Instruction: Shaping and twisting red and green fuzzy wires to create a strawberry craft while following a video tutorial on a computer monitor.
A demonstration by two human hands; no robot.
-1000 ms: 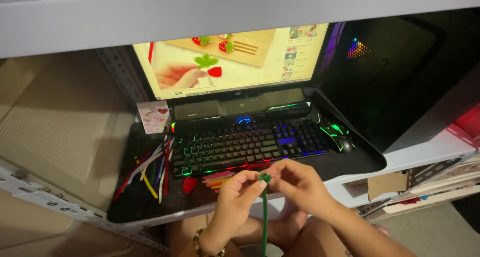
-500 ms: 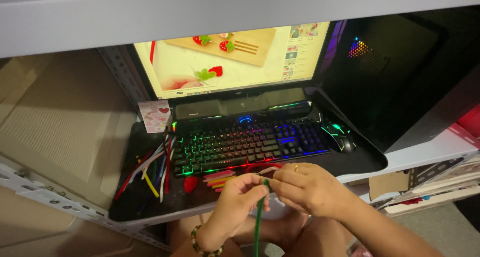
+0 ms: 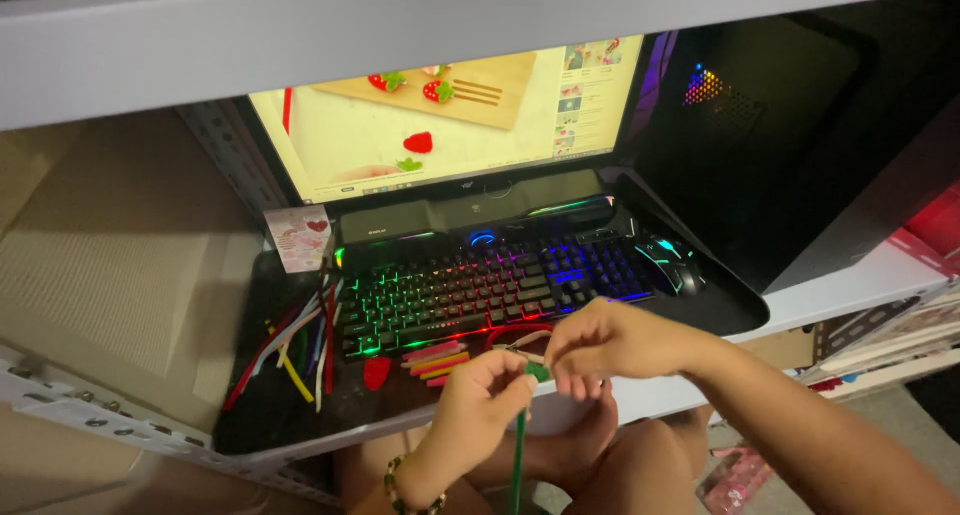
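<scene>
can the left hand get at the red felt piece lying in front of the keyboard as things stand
Probably yes. The red felt piece lies uncovered on the black mat, just left of the left hand, with nothing between them. But that hand is pinching a green pipe cleaner, so it isn't free.

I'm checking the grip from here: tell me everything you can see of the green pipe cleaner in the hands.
The green pipe cleaner is a thin, fuzzy-looking stem, bright green. Its top end sits pinched between the fingertips of the left hand and the right hand, where it seems bent into a small knot or loop; the detail is too small to tell. From there it hangs nearly straight down, past the left wrist, and runs out of the bottom of the picture. It is held just in front of the desk edge, clear of the keyboard.
</scene>
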